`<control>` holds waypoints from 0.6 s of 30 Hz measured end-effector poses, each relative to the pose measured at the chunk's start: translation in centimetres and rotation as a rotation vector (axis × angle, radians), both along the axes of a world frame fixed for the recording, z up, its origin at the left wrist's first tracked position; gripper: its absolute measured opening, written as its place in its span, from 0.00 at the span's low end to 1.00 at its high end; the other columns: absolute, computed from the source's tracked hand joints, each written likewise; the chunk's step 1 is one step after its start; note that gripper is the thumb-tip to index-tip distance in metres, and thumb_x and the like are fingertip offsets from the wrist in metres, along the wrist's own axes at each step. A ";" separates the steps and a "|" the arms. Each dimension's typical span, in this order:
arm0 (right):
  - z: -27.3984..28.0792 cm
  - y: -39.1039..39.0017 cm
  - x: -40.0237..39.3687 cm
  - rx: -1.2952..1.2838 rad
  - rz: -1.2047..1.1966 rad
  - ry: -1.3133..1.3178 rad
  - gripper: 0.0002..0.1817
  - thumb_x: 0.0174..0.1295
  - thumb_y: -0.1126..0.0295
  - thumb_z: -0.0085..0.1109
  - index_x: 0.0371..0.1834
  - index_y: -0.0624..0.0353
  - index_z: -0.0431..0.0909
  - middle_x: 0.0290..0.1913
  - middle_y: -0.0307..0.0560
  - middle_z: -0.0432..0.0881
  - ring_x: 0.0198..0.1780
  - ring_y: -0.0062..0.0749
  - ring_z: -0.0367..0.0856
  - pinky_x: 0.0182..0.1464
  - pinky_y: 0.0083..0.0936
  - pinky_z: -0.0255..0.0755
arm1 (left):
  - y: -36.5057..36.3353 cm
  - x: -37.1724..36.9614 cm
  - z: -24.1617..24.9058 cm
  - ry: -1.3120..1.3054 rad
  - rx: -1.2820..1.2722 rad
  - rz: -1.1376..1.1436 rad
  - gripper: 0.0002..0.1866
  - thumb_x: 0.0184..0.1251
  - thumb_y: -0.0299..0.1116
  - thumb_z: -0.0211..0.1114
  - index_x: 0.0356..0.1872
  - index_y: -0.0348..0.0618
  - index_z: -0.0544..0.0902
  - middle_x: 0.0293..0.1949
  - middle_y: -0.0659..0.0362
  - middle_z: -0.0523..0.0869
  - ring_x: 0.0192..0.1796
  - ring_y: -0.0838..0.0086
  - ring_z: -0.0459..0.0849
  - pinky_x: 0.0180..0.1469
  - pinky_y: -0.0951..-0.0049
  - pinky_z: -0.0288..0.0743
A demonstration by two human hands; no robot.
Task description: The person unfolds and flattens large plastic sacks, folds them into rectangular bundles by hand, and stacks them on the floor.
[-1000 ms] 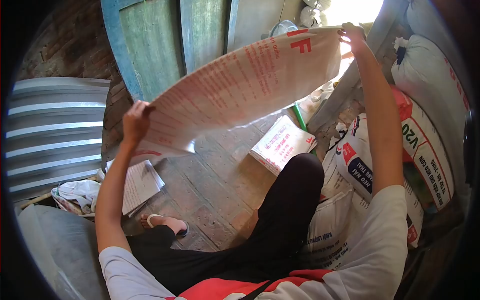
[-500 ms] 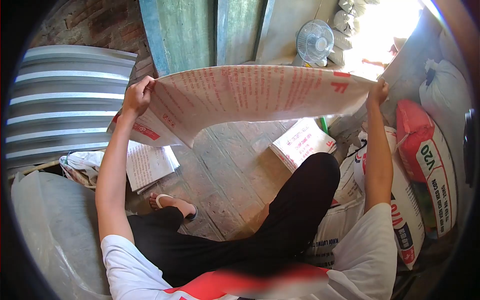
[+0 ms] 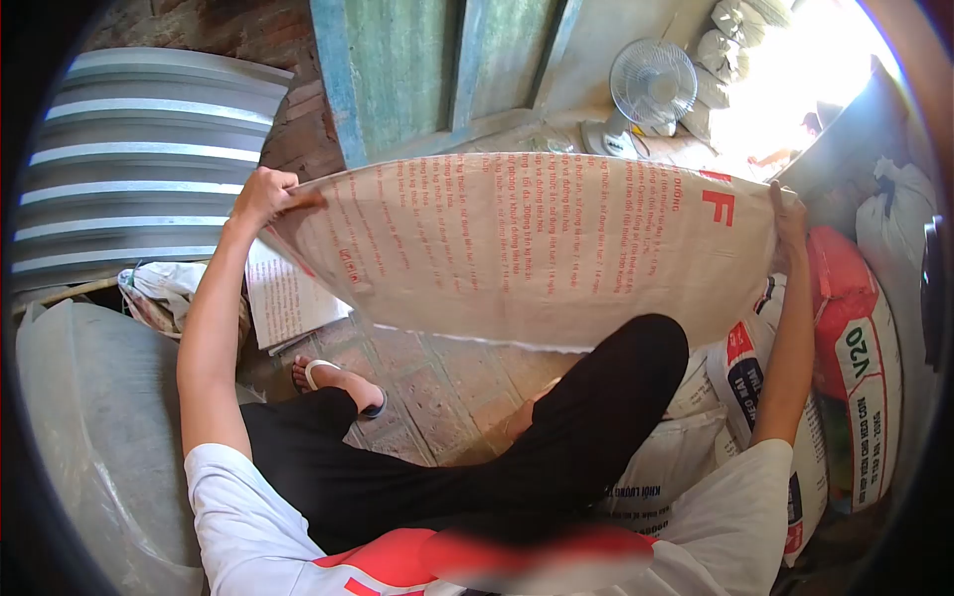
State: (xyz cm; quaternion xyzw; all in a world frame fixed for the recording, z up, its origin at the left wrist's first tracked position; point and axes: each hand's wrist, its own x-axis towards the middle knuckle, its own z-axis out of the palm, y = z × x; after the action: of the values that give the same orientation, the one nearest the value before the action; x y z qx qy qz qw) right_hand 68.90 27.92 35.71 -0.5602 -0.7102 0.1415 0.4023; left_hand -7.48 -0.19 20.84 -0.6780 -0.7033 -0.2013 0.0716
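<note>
A wide whitish sack (image 3: 517,248) with red printed text is stretched sideways in front of me, above my knees. My left hand (image 3: 264,199) grips its upper left corner, with the fingers closed on the edge. At the opposite corner my right hand (image 3: 788,221) is closed on the sack too. The sheet sags in the middle, and its lower edge hangs near my raised right knee. Behind its lower left part lies a stack of printed sacks (image 3: 288,303) on the floor, partly hidden.
Ridged metal sheeting (image 3: 149,159) leans at the left, above a large grey plastic-covered bag (image 3: 104,437). A fan (image 3: 652,84) stands at the back by a bluish door (image 3: 397,74). Filled feed bags (image 3: 855,368) line the right side. Brick floor (image 3: 417,397) shows between my legs.
The sack has come down and opened out flatter towards me, showing more print. It now covers the right-hand stack on the floor. Both hands keep their hold, and the view has shifted.
</note>
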 end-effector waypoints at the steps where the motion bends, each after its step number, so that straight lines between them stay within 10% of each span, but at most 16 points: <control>1: 0.0 -0.9 0.4 0.032 -0.077 -0.052 0.22 0.67 0.45 0.64 0.38 0.56 0.83 0.33 0.33 0.80 0.35 0.18 0.74 0.37 0.22 0.71 | 0.3 -0.1 -1.3 0.038 -0.057 -0.040 0.33 0.47 0.61 0.79 0.13 0.40 0.76 0.15 0.51 0.76 0.19 0.64 0.78 0.24 0.65 0.70; 9: -10.5 -3.2 6.0 0.093 -0.141 -0.006 0.21 0.63 0.49 0.69 0.43 0.56 0.86 0.37 0.37 0.85 0.41 0.23 0.78 0.48 0.24 0.72 | 1.1 -0.6 -7.4 -0.123 -0.437 -0.065 0.20 0.48 0.51 0.79 0.28 0.44 0.88 0.29 0.48 0.86 0.33 0.52 0.84 0.37 0.60 0.76; 14: -10.2 -2.7 3.8 0.074 -0.227 0.058 0.20 0.61 0.51 0.71 0.46 0.54 0.88 0.43 0.45 0.88 0.47 0.29 0.82 0.53 0.26 0.72 | -2.0 -6.8 -8.2 -0.146 -0.441 0.171 0.05 0.63 0.28 0.70 0.34 0.41 0.81 0.29 0.54 0.86 0.30 0.71 0.81 0.38 0.67 0.76; 18: -9.3 -1.5 3.4 0.212 -0.290 -0.041 0.25 0.60 0.44 0.70 0.46 0.55 0.88 0.44 0.46 0.88 0.48 0.28 0.82 0.53 0.27 0.73 | -3.7 -13.0 -11.6 -0.478 -0.274 0.166 0.10 0.65 0.34 0.73 0.35 0.43 0.79 0.30 0.63 0.84 0.34 0.79 0.79 0.38 0.72 0.75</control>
State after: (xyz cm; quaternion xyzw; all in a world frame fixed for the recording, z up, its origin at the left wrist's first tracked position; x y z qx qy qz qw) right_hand 72.28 26.46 26.42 -0.6141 -0.6408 -0.0050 0.4607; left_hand -20.53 -3.94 9.25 -0.5547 -0.7740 -0.2520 -0.1723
